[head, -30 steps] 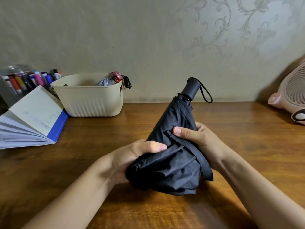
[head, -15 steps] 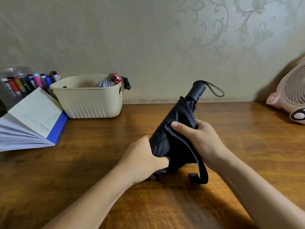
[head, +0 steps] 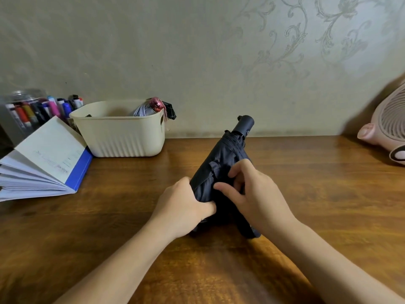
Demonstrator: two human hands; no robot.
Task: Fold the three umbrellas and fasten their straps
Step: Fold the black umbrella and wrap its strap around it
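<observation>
A black folding umbrella [head: 221, 163] stands tilted on the wooden table [head: 328, 194], its handle [head: 245, 125] pointing up and away toward the wall. My left hand [head: 186, 205] grips the lower, rolled-up canopy from the left. My right hand [head: 256, 194] is wrapped around the canopy from the right, fingers pressing on the fabric at the middle. The strap's loose end [head: 248, 230] hangs below my right hand near the table. In the cream basket [head: 122, 137] at the back left lie a grey umbrella [head: 143, 110] and a dark one [head: 171, 111].
A thick open book with a blue cover [head: 43, 163] lies at the left. A jar of markers [head: 32, 108] stands behind it against the wall. At the right edge sits a pink desk fan [head: 390, 128]. The patterned wall runs close behind the table.
The canopy has been rolled much tighter. My left hand closed around its lower end, and my right hand shifted onto the front of the fabric. The wrist loop swung behind the handle.
</observation>
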